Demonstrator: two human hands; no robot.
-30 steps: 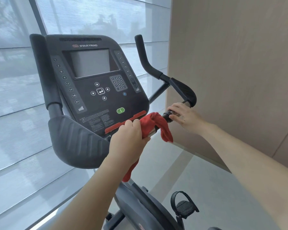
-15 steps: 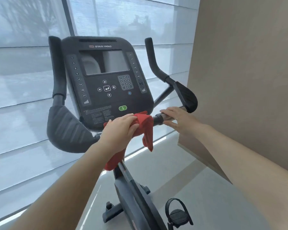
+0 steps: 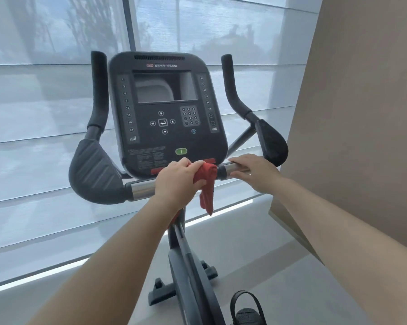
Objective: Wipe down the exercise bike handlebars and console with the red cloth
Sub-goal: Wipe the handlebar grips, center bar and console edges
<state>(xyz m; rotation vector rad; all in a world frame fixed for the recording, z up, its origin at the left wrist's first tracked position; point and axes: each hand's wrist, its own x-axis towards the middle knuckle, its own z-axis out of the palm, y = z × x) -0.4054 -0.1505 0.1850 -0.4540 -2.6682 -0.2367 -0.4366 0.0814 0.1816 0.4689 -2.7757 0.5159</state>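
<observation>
The exercise bike's black console (image 3: 167, 113) faces me, with a grey screen, a keypad and a green button. A silver handlebar crossbar (image 3: 235, 168) runs below it, ending in padded black grips on the left (image 3: 94, 170) and the right (image 3: 271, 143). My left hand (image 3: 177, 181) grips the red cloth (image 3: 206, 184) wrapped over the middle of the bar, right under the console's lower edge. One end of the cloth hangs down. My right hand (image 3: 254, 171) holds the bare bar just right of the cloth.
Two upright black handle horns (image 3: 100, 90) (image 3: 229, 83) flank the console. The bike frame (image 3: 190, 266) and a strapped pedal (image 3: 247, 308) are below. A window with grey blinds (image 3: 45, 137) stands behind, and a beige wall (image 3: 362, 113) is close on the right.
My left hand with the cloth has slid left along the bar to its centre. My right hand stays on the bar's right part. The view has turned, centring the console.
</observation>
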